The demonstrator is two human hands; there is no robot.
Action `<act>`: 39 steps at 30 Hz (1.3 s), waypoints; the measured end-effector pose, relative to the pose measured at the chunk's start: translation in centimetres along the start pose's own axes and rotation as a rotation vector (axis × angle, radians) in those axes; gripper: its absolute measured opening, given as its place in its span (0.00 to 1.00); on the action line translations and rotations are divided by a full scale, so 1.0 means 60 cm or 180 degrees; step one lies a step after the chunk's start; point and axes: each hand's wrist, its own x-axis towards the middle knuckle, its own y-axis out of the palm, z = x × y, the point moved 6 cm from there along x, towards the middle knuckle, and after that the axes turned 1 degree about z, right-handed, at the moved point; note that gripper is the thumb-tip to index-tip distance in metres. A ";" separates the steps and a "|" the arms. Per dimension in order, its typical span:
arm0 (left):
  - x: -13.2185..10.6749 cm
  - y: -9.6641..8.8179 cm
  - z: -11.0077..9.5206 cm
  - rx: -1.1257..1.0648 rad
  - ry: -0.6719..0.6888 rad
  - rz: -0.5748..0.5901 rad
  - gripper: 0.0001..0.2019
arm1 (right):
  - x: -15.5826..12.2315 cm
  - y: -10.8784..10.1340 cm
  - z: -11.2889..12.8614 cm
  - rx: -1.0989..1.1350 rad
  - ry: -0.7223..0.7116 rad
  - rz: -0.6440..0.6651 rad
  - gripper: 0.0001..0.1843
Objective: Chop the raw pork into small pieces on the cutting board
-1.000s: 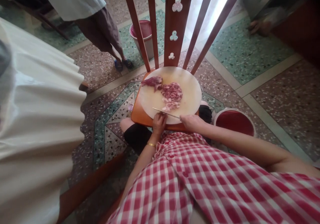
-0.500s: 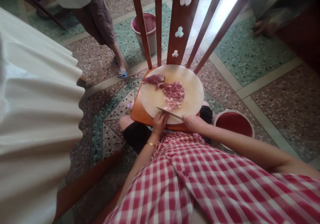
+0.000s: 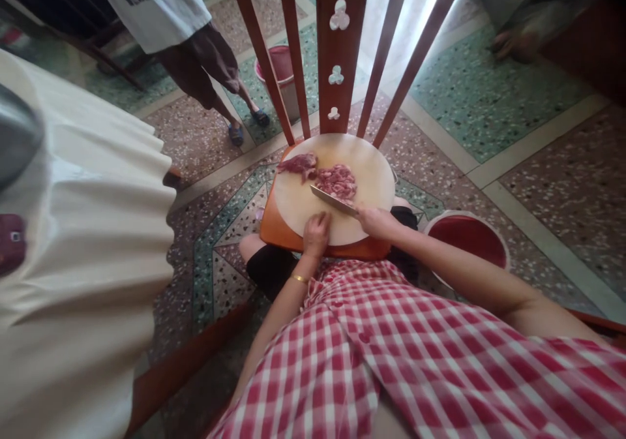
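Observation:
A kitchen knife [image 3: 333, 201] is gripped by its handle in my right hand [image 3: 379, 222]. Its blade lies along the near edge of a heap of cut raw meat [image 3: 338, 179]. Beyond its tip is a larger, uncut piece of raw meat [image 3: 298, 164]. All of it is on a round, pale cutting board [image 3: 364, 155] set on a wooden chair seat [image 3: 278, 225]. My left hand [image 3: 317, 231], below the blade and apart from it, rests on the board's near edge with fingers curled together. Whatever is under those fingertips, if anything, is hidden.
The slatted chair back [image 3: 341, 67] rises behind the board. A red-lined bucket [image 3: 469, 243] stands at right, and another bin [image 3: 281, 67] behind the chair. A cloth-covered table [image 3: 98, 217] fills the left. A person [image 3: 190, 60] stands beyond it.
The knife has shifted away from me, from beside my left fingers to the meat heap's edge. My left hand has separated from the blade. The person behind has stepped, and the view has shifted slightly.

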 end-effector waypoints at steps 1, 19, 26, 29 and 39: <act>0.004 -0.001 0.002 -0.0039 -0.0053 -0.0089 0.13 | -0.007 -0.003 -0.003 0.0003 0.0012 -0.0004 0.19; -0.022 -0.003 0.004 0.0174 0.0146 -0.0409 0.09 | -0.008 0.020 0.079 -0.0160 -0.0635 -0.0066 0.18; -0.024 0.002 0.009 0.0198 0.0016 -0.0268 0.10 | 0.014 0.020 0.096 -0.0077 -0.0801 -0.0127 0.18; -0.023 -0.004 0.007 0.0023 0.0040 -0.0341 0.09 | -0.015 0.029 0.047 -0.0173 -0.0518 0.0056 0.16; -0.032 -0.011 0.006 0.0089 0.0061 -0.0501 0.08 | -0.037 0.023 0.066 -0.0218 -0.0546 0.0095 0.15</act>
